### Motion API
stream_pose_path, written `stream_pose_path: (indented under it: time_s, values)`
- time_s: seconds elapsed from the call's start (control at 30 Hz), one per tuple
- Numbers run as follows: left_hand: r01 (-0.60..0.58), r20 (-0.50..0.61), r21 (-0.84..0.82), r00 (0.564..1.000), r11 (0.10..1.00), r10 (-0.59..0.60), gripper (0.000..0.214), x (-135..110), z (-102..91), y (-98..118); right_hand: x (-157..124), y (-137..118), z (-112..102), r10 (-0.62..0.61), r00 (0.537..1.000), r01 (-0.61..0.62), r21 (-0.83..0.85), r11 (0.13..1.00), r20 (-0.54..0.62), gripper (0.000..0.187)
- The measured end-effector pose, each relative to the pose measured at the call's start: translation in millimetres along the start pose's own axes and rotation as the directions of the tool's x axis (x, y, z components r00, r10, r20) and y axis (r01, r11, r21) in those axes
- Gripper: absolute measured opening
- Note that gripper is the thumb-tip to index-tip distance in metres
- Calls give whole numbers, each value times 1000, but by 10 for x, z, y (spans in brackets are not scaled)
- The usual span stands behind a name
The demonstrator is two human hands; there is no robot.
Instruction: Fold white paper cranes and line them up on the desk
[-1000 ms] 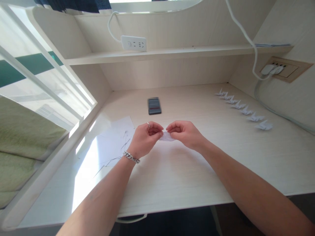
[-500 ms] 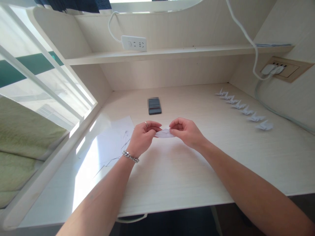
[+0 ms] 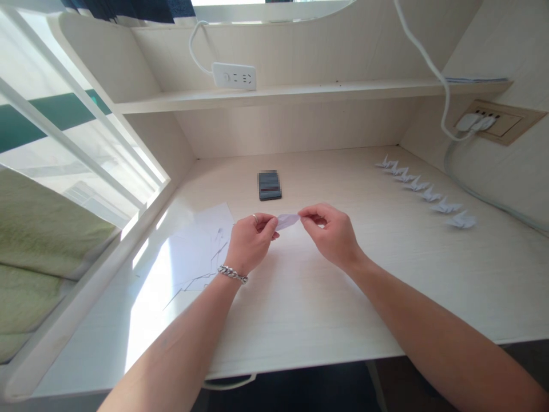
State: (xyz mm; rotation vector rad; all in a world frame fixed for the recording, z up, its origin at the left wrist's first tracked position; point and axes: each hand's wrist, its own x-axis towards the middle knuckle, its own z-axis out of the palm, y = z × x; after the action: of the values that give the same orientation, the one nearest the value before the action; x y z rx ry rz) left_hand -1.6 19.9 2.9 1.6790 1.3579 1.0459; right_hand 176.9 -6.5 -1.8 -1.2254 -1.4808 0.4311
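Note:
A small folded piece of white paper [image 3: 286, 221] is held just above the desk [image 3: 326, 297], between both my hands. My left hand [image 3: 249, 243], with a ring and a chain bracelet, pinches its left end. My right hand [image 3: 332, 232] pinches its right end with thumb and forefinger. Loose white paper sheets [image 3: 197, 246] lie on the desk to the left of my left hand.
A dark phone [image 3: 269, 185] lies behind my hands. A row of several folded paper cranes [image 3: 422, 191] runs along the right side. A white power strip [image 3: 234, 75] sits on the shelf. A wall socket [image 3: 486, 121] with plugs and cables is at right. A window is at left.
Both hands have lifted the folded paper slightly up and away from me. The paper now shows more between the fingertips, and the right hand's fingers have shifted along it.

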Motion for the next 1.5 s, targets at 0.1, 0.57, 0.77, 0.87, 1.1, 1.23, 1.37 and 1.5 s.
stream_pose_path:
  time_s: [0.1,0.57,0.77,0.87,1.1,1.23,1.37,1.5]
  values:
    - [-26,-43,18,999,999,27,25,-14,37,-16,-54,-23,51,43,991,-47,31,998,129,21]
    - [-130,75,16,989,991,128,19,-107,90,81,-3,74,110,296,890,-424,390,817,347,27]
    - [-84,-83,56,993,995,88,29,-28,-38,22,22,34,90,382,855,-505,394,768,352,23]
    - [-64,68,-85,995,994,70,30,-25,-32,30,22,1,82,373,831,-539,435,721,412,24]
    - [-13,180,-202,982,979,50,26,-36,-9,51,9,20,64,291,881,-421,339,841,373,21]
    - [-8,209,-231,976,973,58,25,-36,-20,39,9,9,50,270,888,-402,343,849,373,17]
    - [-10,223,-260,972,966,70,21,-45,-34,36,21,-28,23,292,863,-454,379,806,413,14]
    - [7,220,-297,974,955,61,13,-59,-36,81,34,-42,7,298,847,-489,428,760,440,11]
